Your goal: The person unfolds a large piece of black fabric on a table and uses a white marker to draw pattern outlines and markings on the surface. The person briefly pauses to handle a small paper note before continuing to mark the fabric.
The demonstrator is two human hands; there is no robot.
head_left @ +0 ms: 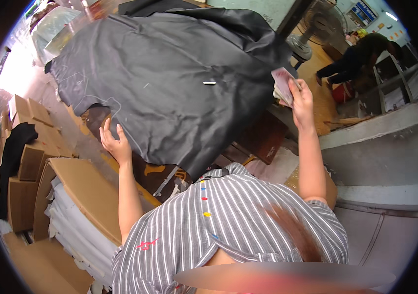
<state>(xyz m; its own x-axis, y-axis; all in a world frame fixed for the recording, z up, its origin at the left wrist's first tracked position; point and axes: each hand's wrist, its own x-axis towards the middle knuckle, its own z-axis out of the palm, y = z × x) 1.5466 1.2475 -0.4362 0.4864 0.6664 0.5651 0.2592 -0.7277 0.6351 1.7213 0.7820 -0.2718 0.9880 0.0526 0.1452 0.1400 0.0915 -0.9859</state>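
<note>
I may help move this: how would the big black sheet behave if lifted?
The black sheet would probably droop, as it lies in wrinkles and folds. Its broad spread suggests a fairly heavy load. The white stick on top might roll off.

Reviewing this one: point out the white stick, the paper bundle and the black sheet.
White stick point(209, 83): head view, its middle.
Paper bundle point(282, 84): head view, its facing side.
Black sheet point(167, 88): head view, bare central area.

The head fisheye looks down from close above — past the striped shirt point(238, 210), over the dark sheet point(164, 73).
</note>
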